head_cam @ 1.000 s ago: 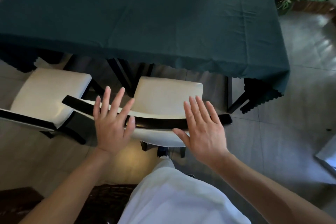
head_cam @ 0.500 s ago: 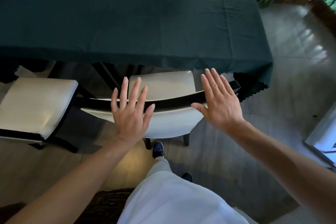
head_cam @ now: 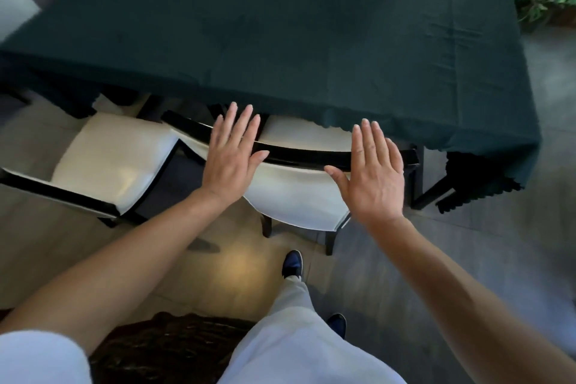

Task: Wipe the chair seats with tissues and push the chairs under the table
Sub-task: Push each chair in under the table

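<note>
- My left hand, fingers spread flat, holding nothing, palm against the black top rail of the near chair's backrest.
- My right hand, flat and open too, on the same rail toward its 3 o'clock end.
- That chair's cream seat mostly under the table; dark green tablecloth hem overhangs it.
- Second chair at 9 o'clock, cream seat fully exposed, not under the table.
- No tissue visible in either hand.
- My navy shoe at 6 o'clock below the chair.
- No readable writing or brand anywhere.
</note>
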Demonstrator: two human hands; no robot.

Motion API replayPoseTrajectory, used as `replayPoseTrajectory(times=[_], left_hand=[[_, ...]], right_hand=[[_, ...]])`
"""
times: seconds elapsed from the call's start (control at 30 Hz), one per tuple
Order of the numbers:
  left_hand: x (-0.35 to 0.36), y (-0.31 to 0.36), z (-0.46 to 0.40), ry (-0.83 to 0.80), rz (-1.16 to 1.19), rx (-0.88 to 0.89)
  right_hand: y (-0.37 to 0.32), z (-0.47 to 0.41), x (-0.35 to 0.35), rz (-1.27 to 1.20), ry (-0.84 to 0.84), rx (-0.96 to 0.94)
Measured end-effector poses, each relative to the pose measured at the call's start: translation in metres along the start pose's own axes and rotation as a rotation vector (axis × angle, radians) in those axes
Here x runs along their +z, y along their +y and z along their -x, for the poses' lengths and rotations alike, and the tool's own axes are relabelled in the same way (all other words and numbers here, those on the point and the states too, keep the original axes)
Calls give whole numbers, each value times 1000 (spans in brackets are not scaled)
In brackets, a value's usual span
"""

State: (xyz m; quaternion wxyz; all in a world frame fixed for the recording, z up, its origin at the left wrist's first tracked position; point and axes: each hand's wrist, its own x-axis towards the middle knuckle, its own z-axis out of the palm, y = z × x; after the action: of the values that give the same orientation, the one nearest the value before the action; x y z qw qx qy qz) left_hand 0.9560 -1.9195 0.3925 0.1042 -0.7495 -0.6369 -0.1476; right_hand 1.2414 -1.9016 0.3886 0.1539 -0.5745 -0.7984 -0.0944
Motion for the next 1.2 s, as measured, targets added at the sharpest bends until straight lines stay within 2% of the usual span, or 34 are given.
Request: replayPoseTrajectory(times=[0.1, 0.33, 0.47, 0.67, 0.87, 1.0, 1.2], left_hand=[[7, 25, -9, 25, 25, -74], [28, 57, -42, 73, 65, -81], [29, 34, -55, 20, 69, -75], [18, -17, -71, -181, 54, -54], [25, -19, -73, -73, 93, -46], [34, -34, -80, 8, 175, 41], [28, -70, -146, -36, 165, 60]], right_hand=[[25, -12, 3, -18, -7, -4], [76, -34, 9, 26, -32, -6], [56, -46, 14, 4, -34, 45], [13, -63, 25, -38, 32, 77], [13, -66, 32, -15, 123, 70], [9, -74, 35, 8, 154, 102], [-5, -133, 30, 25, 28, 169]])
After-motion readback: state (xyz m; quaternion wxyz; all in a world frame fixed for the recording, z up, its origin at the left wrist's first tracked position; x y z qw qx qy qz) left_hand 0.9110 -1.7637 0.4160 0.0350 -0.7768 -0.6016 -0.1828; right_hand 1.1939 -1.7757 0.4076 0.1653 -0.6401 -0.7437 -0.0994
